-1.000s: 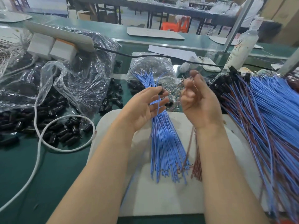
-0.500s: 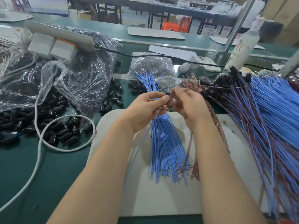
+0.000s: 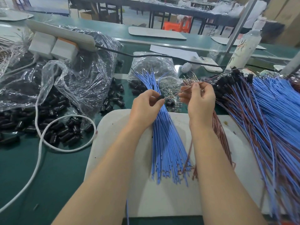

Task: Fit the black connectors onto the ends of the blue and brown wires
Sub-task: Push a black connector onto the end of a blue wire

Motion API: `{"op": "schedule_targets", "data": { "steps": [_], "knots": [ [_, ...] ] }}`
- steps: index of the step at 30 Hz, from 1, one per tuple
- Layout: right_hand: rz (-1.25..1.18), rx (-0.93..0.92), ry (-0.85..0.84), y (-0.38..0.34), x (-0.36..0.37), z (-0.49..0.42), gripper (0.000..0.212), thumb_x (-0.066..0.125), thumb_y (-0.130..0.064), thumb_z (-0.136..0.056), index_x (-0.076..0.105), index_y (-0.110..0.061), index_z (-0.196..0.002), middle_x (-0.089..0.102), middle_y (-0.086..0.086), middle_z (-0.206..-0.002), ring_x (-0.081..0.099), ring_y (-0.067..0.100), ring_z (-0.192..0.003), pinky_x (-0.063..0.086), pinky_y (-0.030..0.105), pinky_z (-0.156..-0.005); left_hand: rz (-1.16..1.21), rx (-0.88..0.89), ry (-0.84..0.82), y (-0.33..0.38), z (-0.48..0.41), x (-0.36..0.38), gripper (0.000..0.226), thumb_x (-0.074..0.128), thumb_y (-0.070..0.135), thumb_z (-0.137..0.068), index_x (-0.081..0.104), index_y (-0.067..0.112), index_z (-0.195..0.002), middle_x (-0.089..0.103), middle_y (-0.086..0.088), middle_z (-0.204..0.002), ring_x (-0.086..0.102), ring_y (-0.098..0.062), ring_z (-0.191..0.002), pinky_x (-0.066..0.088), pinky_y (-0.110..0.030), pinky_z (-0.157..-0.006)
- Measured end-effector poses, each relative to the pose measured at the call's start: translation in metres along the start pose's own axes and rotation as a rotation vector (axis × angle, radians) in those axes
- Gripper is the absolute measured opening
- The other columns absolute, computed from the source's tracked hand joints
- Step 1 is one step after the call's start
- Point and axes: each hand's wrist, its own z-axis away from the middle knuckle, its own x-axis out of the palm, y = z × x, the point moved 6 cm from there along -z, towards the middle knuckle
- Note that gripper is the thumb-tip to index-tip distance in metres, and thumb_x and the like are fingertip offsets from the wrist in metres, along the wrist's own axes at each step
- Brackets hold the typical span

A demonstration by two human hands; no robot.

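Whereas the two hands were pressed together half a second ago, they now sit slightly apart above the far edge of the white board (image 3: 162, 200). The left hand (image 3: 144, 108) pinches one black connector (image 3: 161, 97) at its fingertips. The right hand (image 3: 199, 101) pinches a single brown wire (image 3: 215, 77), its tip aimed at the connector but seemingly not yet seated, so insertion appears still to come. The connector is a short, glossy sleeve. The wire is thin and bows away past the board's far right corner.
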Motion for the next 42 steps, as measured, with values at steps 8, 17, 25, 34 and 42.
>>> {"op": "schedule_targets", "data": {
  "steps": [8,17,25,34,42],
  "knots": [
    [-0.004,-0.057,-0.028,-0.004,0.004,0.002,0.015,0.037,-0.014,-0.102,0.047,-0.016,-0.091,0.067,0.008,-0.078,0.065,0.015,-0.06,0.052,0.023,-0.057,-0.096,0.066,-0.005,0.007,0.004,0.001,0.005,0.068,0.023,-0.086,0.063,0.022,-0.086,0.06,0.013,-0.071,0.059,-0.012,-0.073,0.047,-0.02,-0.069],
    [0.26,-0.137,-0.109,-0.005,0.011,0.006,0.012,0.043,-0.015,-0.1,0.051,-0.01,-0.093,0.068,0.004,-0.077,0.064,0.012,-0.062,0.055,0.034,-0.067,-0.194,0.146,-0.001,0.013,0.005,0.002,0.009,0.068,0.024,-0.086,0.068,0.019,-0.092,0.062,0.006,-0.077,0.06,-0.018,-0.08,0.05,-0.034,-0.078],
    [0.416,-0.212,-0.07,-0.011,0.011,0.009,0.013,0.051,-0.018,-0.096,0.059,-0.01,-0.09,0.068,0.008,-0.083,0.065,0.023,-0.078,0.052,0.043,-0.079,-0.412,0.169,0.068,0.015,0.004,-0.001,0.017,0.063,0.036,-0.088,0.067,0.025,-0.102,0.056,0.01,-0.091,0.055,-0.016,-0.097,0.037,-0.035,-0.089],
    [0.509,-0.258,-0.067,-0.011,0.007,0.006,0.013,0.053,-0.019,-0.095,0.06,-0.012,-0.086,0.067,0.004,-0.079,0.062,0.017,-0.073,0.046,0.025,-0.072,-0.401,0.232,0.046,0.021,0.007,0.002,0.017,0.063,0.03,-0.089,0.068,0.02,-0.102,0.064,0.002,-0.097,0.056,-0.02,-0.097,0.04,-0.04,-0.092],
    [0.555,-0.247,-0.168,-0.009,0.017,0.01,0.015,0.052,-0.015,-0.095,0.064,-0.006,-0.094,0.068,0.004,-0.082,0.065,0.02,-0.079,0.052,0.039,-0.08,-0.314,0.251,0.025,0.023,0.007,0.004,0.012,0.066,0.022,-0.087,0.069,0.013,-0.094,0.068,-0.001,-0.089,0.06,-0.022,-0.088,0.046,-0.044,-0.086]
  ]
}}
